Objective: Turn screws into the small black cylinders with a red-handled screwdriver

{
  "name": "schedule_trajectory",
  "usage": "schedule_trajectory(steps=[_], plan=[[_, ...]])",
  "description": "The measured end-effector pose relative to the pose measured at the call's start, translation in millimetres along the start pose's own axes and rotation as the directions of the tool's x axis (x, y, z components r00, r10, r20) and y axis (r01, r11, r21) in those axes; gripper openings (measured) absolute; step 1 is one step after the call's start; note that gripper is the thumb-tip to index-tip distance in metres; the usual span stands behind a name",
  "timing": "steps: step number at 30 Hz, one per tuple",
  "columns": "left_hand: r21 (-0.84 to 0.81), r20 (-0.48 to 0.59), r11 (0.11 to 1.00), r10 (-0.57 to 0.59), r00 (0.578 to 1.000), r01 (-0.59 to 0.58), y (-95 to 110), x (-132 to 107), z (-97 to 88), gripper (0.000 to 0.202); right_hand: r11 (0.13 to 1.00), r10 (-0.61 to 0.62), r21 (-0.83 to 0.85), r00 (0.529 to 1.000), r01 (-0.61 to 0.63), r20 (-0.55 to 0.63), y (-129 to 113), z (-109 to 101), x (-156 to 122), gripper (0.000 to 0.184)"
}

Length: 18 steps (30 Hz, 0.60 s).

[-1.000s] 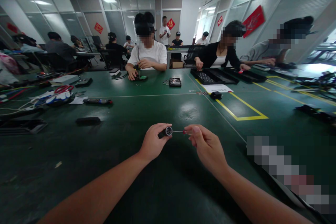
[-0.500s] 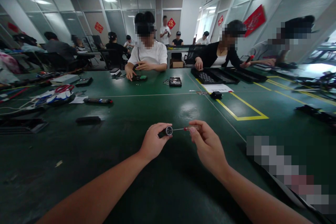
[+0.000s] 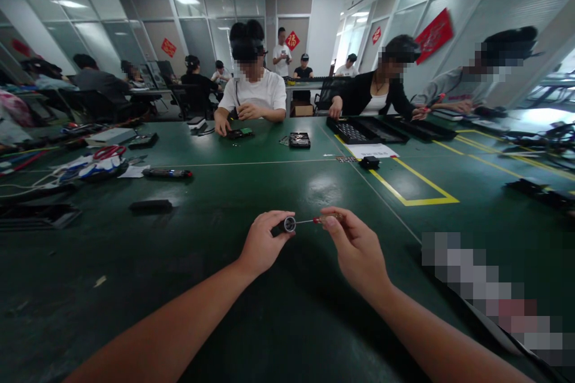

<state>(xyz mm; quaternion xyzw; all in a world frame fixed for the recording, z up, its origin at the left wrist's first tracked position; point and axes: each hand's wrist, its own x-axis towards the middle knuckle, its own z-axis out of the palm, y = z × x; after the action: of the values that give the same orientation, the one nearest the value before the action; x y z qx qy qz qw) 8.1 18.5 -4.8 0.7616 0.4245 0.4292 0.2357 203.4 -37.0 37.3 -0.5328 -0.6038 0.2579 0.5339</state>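
My left hand (image 3: 262, 242) is closed around a small black cylinder (image 3: 287, 225) whose round silver end faces right. My right hand (image 3: 357, 248) pinches a thin screwdriver (image 3: 321, 219) with a red and clear handle. Its metal shaft runs left and its tip sits at the silver end of the cylinder. Both hands hover just above the dark green table (image 3: 287, 311), in front of me at centre.
A black bar (image 3: 151, 206) and a dark pen-like tool (image 3: 167, 173) lie to the left, beyond them scissors with red handles (image 3: 109, 151) and cables. Yellow tape lines (image 3: 411, 182) mark the right side. Across the table other people work at black trays (image 3: 366, 130).
My right hand has shifted slightly, with more of the screwdriver's handle showing above the fingers. The cylinder stays in my left hand. People opposite have moved their hands.
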Motion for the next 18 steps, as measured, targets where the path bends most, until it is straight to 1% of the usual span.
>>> schedule_trajectory(steps=[2,4,6,7,8,9,10,11,13,16,18], plan=[[0.012,-0.001,1.0,0.01,1.0,-0.01,-0.4,-0.8,0.1,0.041,1.0,-0.016,-0.016,1.0,0.016,0.021,0.2,1.9,-1.4,0.027],[0.032,0.002,0.999,0.031,1.0,-0.031,0.6,-1.5,-0.2,0.041,1.0,-0.012,-0.002,1.0,0.012,0.014,1.9,3.9,-0.8,0.027],[0.061,0.018,0.996,0.058,0.998,-0.059,2.5,-1.7,-0.9,0.039,0.996,0.044,0.082,0.999,-0.042,-0.028,5.7,5.4,3.0,0.028],[0.075,0.025,0.995,0.07,0.997,-0.072,3.5,-1.6,-1.2,0.038,0.983,0.103,0.156,0.993,-0.094,-0.054,8.4,5.8,6.2,0.029],[0.086,0.03,0.993,0.076,0.997,-0.078,4.2,-1.3,-1.5,0.038,0.95,0.185,0.267,0.981,-0.164,-0.056,11.4,6.0,9.9,0.031],[0.092,0.029,0.993,0.077,0.997,-0.079,4.6,-0.9,-1.7,0.038,0.891,0.269,0.388,0.962,-0.235,-0.036,14.4,6.1,13.6,0.032],[0.09,0.025,0.993,0.074,0.997,-0.076,4.7,-0.4,-1.8,0.038,0.825,0.332,0.468,0.942,-0.317,0.053,17.3,6.0,17.0,0.034],[0.082,0.017,0.994,0.068,0.998,-0.069,4.6,0.0,-1.8,0.039,0.783,0.362,0.508,0.927,-0.358,0.095,19.7,5.9,19.7,0.034],[0.066,0.003,0.997,0.048,0.999,-0.048,4.2,0.6,-1.9,0.039,0.779,0.355,0.536,0.933,-0.326,0.051,22.7,5.9,21.9,0.032],[0.061,-0.003,0.998,0.032,0.999,-0.031,4.5,0.8,-2.4,0.04,0.865,0.249,0.463,0.967,-0.193,-0.062,22.3,6.3,17.7,0.03],[0.062,0.005,0.997,0.035,0.999,-0.035,5.4,0.4,-2.9,0.04,0.923,0.179,0.36,0.981,-0.139,-0.081,19.8,6.2,12.8,0.03]])
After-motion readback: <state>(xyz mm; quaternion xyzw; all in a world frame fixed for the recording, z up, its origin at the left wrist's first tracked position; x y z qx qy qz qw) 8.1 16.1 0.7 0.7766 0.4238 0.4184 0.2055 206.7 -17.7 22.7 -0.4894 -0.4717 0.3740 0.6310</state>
